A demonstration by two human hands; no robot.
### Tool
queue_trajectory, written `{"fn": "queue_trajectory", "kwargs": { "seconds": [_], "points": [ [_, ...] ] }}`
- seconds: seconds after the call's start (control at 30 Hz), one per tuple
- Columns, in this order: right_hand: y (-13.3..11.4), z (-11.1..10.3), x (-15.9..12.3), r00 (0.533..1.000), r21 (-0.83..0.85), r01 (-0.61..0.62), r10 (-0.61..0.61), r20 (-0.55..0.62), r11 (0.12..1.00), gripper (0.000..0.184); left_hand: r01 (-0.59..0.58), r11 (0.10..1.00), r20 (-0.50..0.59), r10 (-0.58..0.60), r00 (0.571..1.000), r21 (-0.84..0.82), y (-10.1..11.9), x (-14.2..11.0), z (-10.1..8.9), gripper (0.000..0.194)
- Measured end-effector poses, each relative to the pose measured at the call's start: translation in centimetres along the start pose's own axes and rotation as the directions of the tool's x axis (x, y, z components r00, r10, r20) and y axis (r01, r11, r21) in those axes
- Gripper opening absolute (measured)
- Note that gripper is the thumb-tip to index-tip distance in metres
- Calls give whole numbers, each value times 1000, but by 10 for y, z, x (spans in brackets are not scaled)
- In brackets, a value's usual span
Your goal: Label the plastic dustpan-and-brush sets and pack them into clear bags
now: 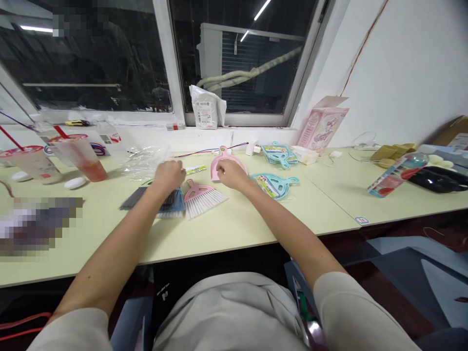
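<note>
My left hand (170,175) is closed above the brushes on the left, its fingertips beside a yellow-green label strip (196,169); whether it grips anything is hidden. My right hand (232,174) has its fingers curled over the pink dustpan (224,157), whose handle points toward the window. What those fingers pinch, if anything, is too small to tell. Between my hands, nearer me, lies a pink hand brush (203,197) with white bristles. Partly under my left forearm are a blue-bristled brush (177,204) and a grey-bristled brush (133,196).
Two turquoise dustpan sets (280,186) with labels lie at right. Crumpled clear plastic (146,163) is behind my left hand. Drink cups (86,158) stand at left. A pink box (323,126), a bottle (397,174) and a black object (437,179) are farther right.
</note>
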State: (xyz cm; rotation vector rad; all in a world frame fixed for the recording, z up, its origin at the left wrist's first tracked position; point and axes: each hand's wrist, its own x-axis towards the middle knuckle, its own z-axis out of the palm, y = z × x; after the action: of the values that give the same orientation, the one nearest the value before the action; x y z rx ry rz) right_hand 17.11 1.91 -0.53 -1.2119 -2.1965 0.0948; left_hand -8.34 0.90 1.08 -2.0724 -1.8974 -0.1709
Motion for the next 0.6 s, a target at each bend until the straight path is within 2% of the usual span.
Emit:
{"fn": "queue_trajectory", "kwargs": {
  "seconds": [0.07,0.17,0.27,0.37,0.47,0.6],
  "points": [
    [4,15,9,998,-69,-66,64,-22,995,23,-96,995,70,97,993,-14,27,-8,4,42],
    [30,18,8,980,-183,-183,164,-113,966,30,-168,985,185,170,968,-29,52,-18,15,52],
    [62,6,-1,929,-234,-352,307,-207,906,38,-226,973,249,233,940,-57,55,-21,25,51],
    [83,0,-4,883,-278,-469,439,-168,838,36,-238,966,244,257,935,-104,51,-19,28,48],
    [89,6,0,858,-300,-510,502,-107,807,30,-218,963,220,250,943,-158,53,-20,27,45],
    [91,16,6,813,-279,-579,568,-126,767,36,-196,957,189,237,953,-212,60,-22,28,37]
  ]
}}
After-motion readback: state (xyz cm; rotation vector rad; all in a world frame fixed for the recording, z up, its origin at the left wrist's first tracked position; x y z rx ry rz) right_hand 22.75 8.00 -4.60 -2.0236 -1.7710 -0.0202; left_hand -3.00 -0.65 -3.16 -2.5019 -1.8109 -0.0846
